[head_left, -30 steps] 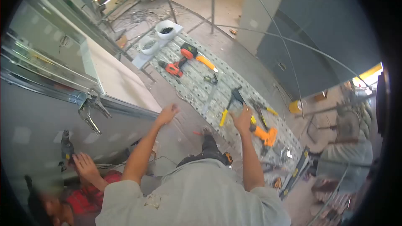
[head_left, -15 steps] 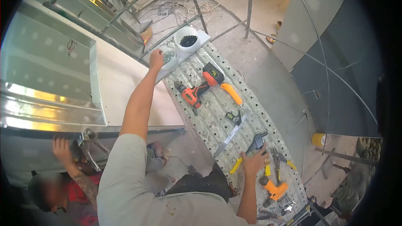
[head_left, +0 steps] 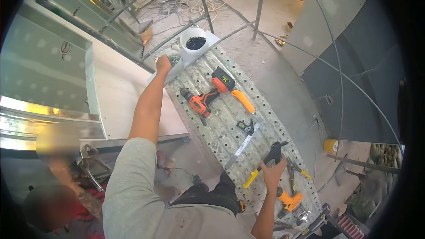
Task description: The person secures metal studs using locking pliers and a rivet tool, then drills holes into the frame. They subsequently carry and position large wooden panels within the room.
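My left hand (head_left: 163,64) is stretched far forward to a small white bowl of screws (head_left: 174,57) at the far end of the perforated metal plank (head_left: 221,124). Its fingers curl at the bowl's rim, and I cannot tell whether they hold anything. My right hand (head_left: 273,169) rests on the plank with fingers spread, touching a black tool with a yellow handle (head_left: 262,167). A larger white bowl of black screws (head_left: 195,42) stands just behind the small one.
On the plank lie an orange drill (head_left: 198,102), an orange-handled saw (head_left: 244,100), a square (head_left: 245,129), yellow-handled pliers (head_left: 295,171) and a second orange drill (head_left: 288,200). A co-worker (head_left: 48,203) crouches at lower left by a clamp (head_left: 88,154) on the metal frame.
My left arm reached from near my body out to the small bowl, then stayed there. My right hand stayed on the plank by the yellow-handled tool. The co-worker's hand rose to the clamp.
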Demonstrator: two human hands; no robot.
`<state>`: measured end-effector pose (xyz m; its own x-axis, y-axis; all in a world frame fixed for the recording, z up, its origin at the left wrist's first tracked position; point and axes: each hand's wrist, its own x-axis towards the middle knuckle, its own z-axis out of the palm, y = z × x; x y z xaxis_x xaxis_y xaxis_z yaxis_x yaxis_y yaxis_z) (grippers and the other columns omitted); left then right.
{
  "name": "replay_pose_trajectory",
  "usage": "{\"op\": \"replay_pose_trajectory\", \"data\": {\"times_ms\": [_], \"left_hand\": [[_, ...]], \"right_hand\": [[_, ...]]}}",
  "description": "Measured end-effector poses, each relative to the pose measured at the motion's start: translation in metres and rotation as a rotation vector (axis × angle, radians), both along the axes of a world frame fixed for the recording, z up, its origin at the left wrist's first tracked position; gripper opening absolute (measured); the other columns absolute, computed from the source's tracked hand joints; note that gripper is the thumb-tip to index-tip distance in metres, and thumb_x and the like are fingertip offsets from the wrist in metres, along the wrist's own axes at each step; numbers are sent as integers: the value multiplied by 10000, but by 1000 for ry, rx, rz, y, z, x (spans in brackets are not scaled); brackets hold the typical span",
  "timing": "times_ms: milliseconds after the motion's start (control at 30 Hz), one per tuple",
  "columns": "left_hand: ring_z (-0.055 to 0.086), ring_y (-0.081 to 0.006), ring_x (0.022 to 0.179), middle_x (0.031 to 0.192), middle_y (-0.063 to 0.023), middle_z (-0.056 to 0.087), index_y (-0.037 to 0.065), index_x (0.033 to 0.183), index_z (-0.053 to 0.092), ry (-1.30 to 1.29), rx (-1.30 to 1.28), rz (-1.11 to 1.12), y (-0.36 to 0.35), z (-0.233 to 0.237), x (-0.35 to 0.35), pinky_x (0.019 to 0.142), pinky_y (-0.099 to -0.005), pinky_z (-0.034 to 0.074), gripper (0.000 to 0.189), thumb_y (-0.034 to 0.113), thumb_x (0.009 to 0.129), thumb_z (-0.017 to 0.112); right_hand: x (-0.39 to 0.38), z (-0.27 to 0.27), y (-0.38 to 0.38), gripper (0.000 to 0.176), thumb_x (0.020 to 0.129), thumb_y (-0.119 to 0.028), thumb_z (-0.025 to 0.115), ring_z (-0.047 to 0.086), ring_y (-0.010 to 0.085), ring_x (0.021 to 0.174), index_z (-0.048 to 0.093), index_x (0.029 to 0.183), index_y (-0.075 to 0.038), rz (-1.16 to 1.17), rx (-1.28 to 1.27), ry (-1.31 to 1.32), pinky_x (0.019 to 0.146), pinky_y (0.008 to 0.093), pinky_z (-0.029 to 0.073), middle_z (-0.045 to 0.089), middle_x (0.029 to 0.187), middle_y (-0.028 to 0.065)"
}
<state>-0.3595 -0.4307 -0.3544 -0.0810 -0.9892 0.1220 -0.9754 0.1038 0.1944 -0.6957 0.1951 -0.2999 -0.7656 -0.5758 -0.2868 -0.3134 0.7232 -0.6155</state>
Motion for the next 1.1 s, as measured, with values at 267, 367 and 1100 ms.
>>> {"op": "replay_pose_trajectory", "data": {"times_ms": [267,367,1100], "left_hand": [[705,-397,911,952,-200,726,35,889,689,34,-31,-138,5,21,11,829,-479,549,75,102,855,683],[709,-374,891,951,-173,728,28,898,673,200,-21,-103,14,37,10,821,-462,543,118,109,833,730],[728,-212,873,951,-113,640,45,1164,416,999,952,-12,668,182,76,793,-327,563,270,64,957,589]], "right_hand": [[1,49,16,1017,737,-346,783,515,298,1239,269,1567,-62,-299,-1001,-1201,1124,396,349,547,1257,144],[9,44,24,1026,715,-360,722,431,355,1363,243,1581,-90,-320,-1110,-1412,1159,534,291,501,1389,202],[97,73,-54,906,805,-189,694,548,382,1257,243,1566,8,533,-426,-1698,1034,613,436,610,1261,226]]}}
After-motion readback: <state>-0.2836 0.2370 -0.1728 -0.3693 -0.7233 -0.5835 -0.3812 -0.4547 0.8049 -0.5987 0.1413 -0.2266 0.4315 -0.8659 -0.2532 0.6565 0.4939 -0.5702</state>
